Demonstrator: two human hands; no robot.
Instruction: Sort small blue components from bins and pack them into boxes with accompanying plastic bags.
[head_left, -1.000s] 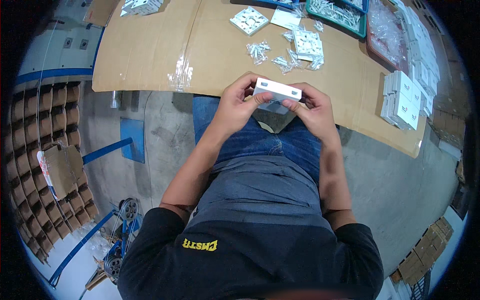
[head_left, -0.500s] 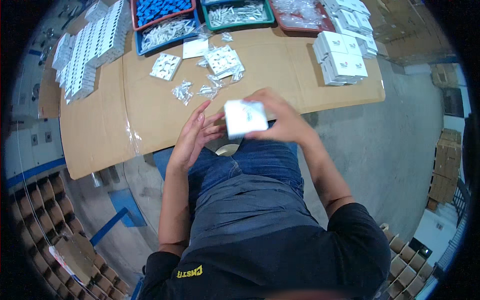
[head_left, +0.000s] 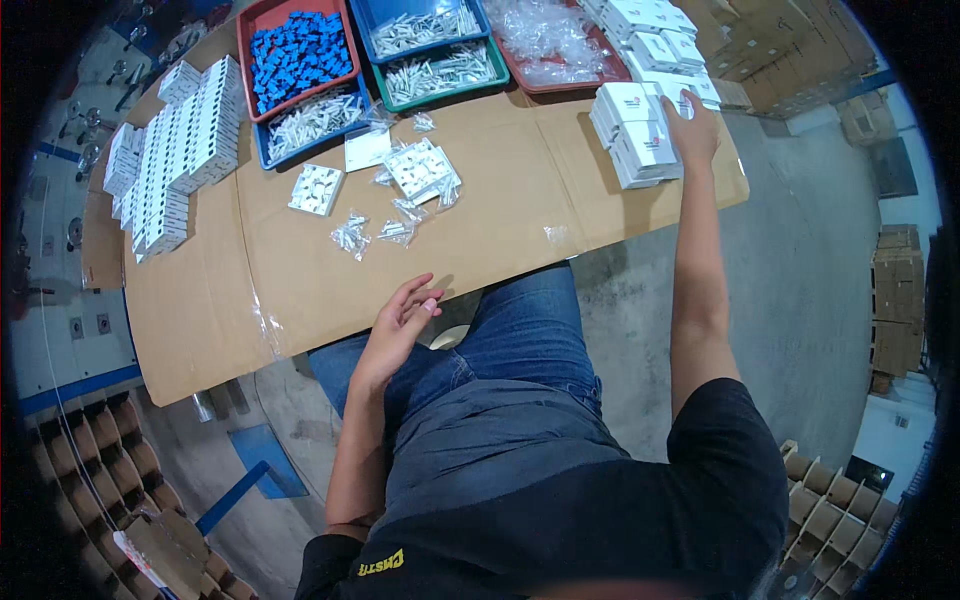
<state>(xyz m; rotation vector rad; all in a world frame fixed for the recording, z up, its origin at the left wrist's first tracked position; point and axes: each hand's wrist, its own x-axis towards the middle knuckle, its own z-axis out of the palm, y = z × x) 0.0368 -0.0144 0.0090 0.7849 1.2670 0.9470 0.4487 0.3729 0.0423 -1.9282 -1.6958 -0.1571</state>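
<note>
My right hand is stretched out to the far right of the cardboard-covered table and rests on a stack of small white boxes. Whether its fingers grip a box I cannot tell. My left hand hangs open and empty at the table's near edge, above my thigh. On the table middle lie a white square plate and several small clear bags of parts.
Trays at the back hold blue parts, white parts and clear bags. Rows of white boxes stand at the left. Cardboard divider trays lie on the floor at lower left and lower right.
Both hands held a white box over my lap. My right hand then carried it away to the stack at the right, and my left hand let go and stayed at the table edge.
</note>
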